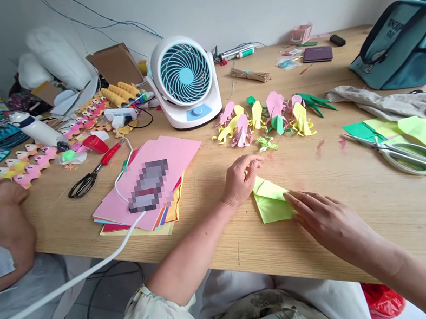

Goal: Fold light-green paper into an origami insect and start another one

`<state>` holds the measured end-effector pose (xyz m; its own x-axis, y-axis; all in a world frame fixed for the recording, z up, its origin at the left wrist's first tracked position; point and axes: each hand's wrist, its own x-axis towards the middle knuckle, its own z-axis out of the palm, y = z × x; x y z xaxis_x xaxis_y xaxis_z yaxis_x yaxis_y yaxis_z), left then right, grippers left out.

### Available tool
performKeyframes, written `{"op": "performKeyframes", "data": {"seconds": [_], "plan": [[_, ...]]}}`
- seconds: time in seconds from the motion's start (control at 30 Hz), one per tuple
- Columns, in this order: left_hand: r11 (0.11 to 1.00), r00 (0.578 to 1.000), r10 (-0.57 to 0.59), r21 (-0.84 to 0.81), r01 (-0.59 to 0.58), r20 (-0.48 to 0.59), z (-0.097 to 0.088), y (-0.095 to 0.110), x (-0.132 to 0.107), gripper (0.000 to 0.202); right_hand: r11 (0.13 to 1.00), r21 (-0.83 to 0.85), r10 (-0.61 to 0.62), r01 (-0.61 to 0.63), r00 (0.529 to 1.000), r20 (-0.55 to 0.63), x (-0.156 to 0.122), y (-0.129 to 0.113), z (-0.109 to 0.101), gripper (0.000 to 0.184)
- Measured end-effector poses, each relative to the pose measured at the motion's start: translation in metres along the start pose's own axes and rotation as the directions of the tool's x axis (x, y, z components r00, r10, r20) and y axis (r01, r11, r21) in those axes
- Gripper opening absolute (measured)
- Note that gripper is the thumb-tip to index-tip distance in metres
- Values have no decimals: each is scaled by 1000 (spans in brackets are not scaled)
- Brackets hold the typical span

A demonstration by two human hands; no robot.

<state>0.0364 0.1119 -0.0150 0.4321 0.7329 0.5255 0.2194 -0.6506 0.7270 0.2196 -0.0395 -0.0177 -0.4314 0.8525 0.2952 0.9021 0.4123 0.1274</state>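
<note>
A light green sheet of paper [274, 209], partly folded over along its upper edge, lies on the table in front of me. At its upper left corner is my left hand [241, 179], its fingers curled inward; what they may hold is hidden. My right hand [326, 216] rests at the sheet's right side, fingers stretched out and together, fingertips touching the folded flap. Just beyond the sheet stand several folded paper figures [275, 104] in pink, yellow and green. A small green folded piece [267, 143] lies nearest to my left hand.
Left of my arm is a stack of coloured paper [186, 145] with a blurred-out device and white cable [109, 271]. Scissors [410, 155] lie on green paper at right. A fan [186, 76] stands behind, a teal bag [403, 46] far right. Another person's arm [12, 222] rests at left.
</note>
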Motion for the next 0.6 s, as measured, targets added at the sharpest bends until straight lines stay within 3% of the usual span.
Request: {"op": "performKeyframes", "data": {"seconds": [0.13, 0.27, 0.4, 0.53, 0.6], "plan": [[999, 999, -42, -26, 42, -22, -1, -1, 2, 25, 998, -49, 29, -31, 999, -41, 14, 3, -3, 35], [997, 997, -67, -34, 66, -33, -2, -2, 4, 25, 990, -143, 3, 0, 1000, 22, 27, 0, -4, 29], [992, 992, -111, -69, 107, -61, -2, -4, 2, 27, 993, -121, 22, -17, 999, 47, 33, 1, -5, 19], [964, 968, -199, -209, 166, -150, -2, -7, 8, 26, 984, 81, 161, -160, 987, -3, 47, 33, -15, 23], [927, 936, -292, -300, 227, -196, -1, -6, 17, 25, 901, 322, 318, -290, 947, -37, 57, 58, -20, 21]]}}
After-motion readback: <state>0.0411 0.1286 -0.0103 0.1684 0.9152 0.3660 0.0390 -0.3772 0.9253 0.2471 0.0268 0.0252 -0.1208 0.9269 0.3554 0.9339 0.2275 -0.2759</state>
